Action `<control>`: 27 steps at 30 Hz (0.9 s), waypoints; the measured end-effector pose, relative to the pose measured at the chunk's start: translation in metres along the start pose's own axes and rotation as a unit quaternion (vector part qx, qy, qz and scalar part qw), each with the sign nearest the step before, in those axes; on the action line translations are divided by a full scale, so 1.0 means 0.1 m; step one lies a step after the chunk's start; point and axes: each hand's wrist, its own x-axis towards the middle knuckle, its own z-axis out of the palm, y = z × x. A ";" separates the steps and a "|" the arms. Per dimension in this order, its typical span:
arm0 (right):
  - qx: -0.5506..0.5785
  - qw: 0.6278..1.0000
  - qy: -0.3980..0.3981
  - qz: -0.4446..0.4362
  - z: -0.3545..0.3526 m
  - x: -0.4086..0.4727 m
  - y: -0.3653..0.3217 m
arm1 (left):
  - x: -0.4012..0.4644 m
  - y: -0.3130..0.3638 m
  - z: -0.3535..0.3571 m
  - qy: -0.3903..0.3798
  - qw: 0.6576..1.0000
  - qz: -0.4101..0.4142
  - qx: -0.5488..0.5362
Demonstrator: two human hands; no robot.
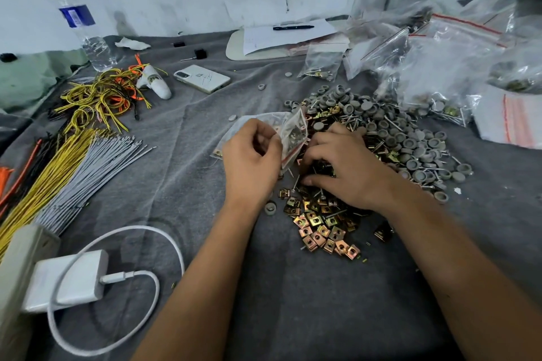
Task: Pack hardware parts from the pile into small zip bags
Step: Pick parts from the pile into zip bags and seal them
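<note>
A pile of hardware lies on the grey cloth: brass-coloured square clips (pixel 321 224) at the front, grey round caps (pixel 410 141) and thin nails behind. My left hand (pixel 250 160) pinches a small clear zip bag (pixel 293 132) with a red seal strip, held upright at the pile's left edge; a few parts show inside it. My right hand (pixel 343 165) lies palm down on the pile just right of the bag, fingers curled into the parts. What the fingers hold is hidden.
Filled and empty zip bags (pixel 440 67) heap at the back right. A phone (pixel 202 78), a water bottle (pixel 85 26), a paper pad with a pen (pixel 289 35) lie behind. Wire bundles (pixel 73 161) and a white charger (pixel 67 278) occupy the left.
</note>
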 end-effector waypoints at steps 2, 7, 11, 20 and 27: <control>0.033 0.998 0.047 -0.018 -0.02 0.00 0.00 | 0.01 -0.01 0.01 -0.009 1.000 -0.003 -0.002; 0.121 0.970 0.213 0.003 -0.06 0.00 -0.03 | -0.01 0.00 0.03 -0.042 0.998 0.032 0.017; 0.091 0.972 0.216 -0.002 -0.01 0.01 -0.06 | -0.03 0.01 0.04 -0.039 0.998 0.047 0.012; 0.064 0.963 0.260 0.028 0.05 0.06 -0.10 | -0.01 0.01 0.02 -0.011 0.999 0.042 -0.014; 0.074 0.979 0.178 -0.067 0.07 0.02 -0.18 | 0.11 -0.05 -0.07 0.103 0.986 -0.059 -0.120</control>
